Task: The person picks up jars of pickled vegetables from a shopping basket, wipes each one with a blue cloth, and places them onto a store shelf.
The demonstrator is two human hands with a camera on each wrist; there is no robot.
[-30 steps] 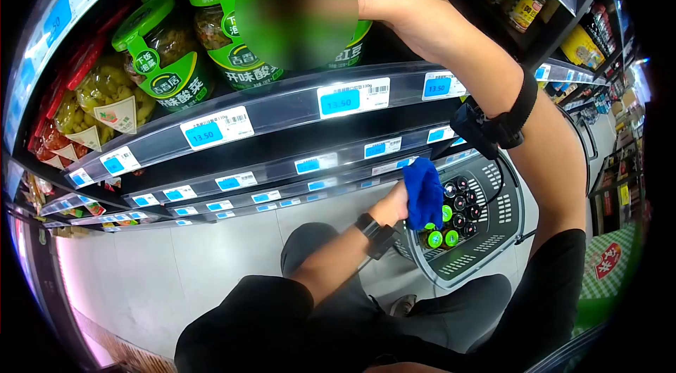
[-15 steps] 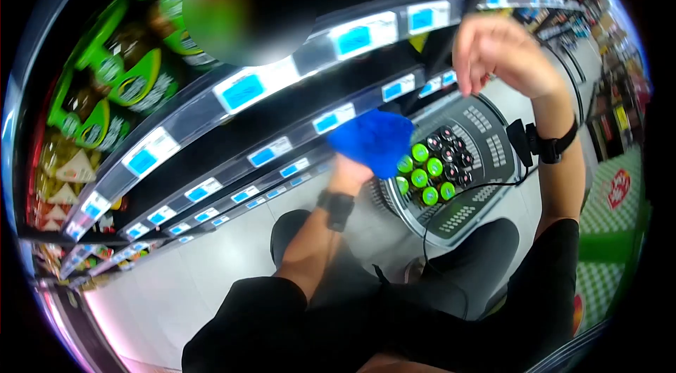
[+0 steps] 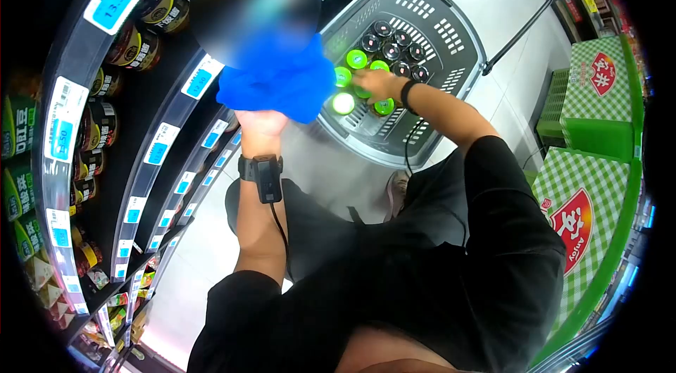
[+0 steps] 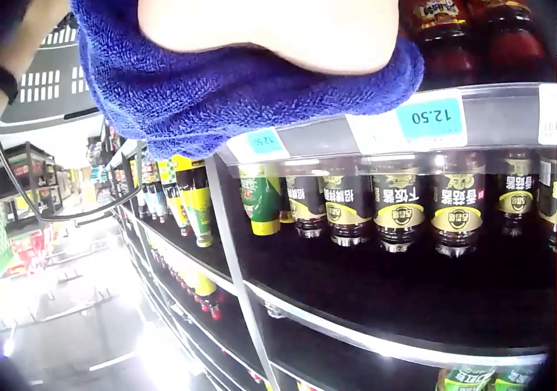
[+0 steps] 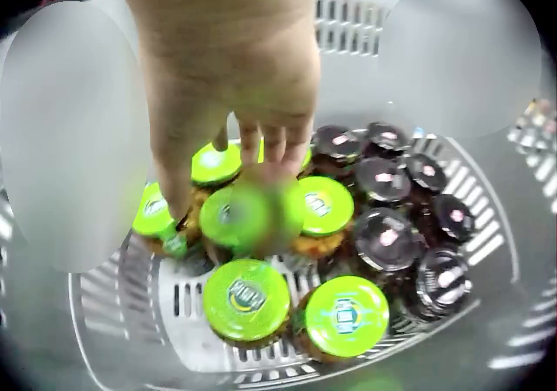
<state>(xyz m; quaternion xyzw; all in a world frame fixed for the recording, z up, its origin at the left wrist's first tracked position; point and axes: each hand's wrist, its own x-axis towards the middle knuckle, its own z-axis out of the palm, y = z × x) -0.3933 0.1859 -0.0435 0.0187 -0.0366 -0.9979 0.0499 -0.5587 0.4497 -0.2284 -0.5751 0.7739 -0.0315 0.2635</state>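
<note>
My left hand (image 3: 262,123) holds up a blue terry cloth (image 3: 278,81) beside the shelf; its fingers are hidden by the cloth. In the left wrist view the cloth (image 4: 200,95) wraps around the base of the hand. Down in the grey basket (image 3: 451,3), my right hand (image 3: 378,83) grips a green-lidded jar (image 5: 228,220), thumb on one side and fingers on the other. More green-lidded jars (image 5: 246,300) stand around it. Black-lidded jars (image 5: 387,237) are packed together along one side of the basket.
Shelves with price tags (image 3: 62,119) and rows of dark jars (image 4: 400,213) rise on the left. The basket's long handle (image 3: 517,32) reaches toward the back. Green checkered display boxes (image 3: 581,183) stand at the right, with pale floor (image 3: 510,102) between.
My right hand has come down from the shelf of green-lidded jars into the basket. The left hand has lifted the cloth up toward the shelf, and the head view has turned toward the basket.
</note>
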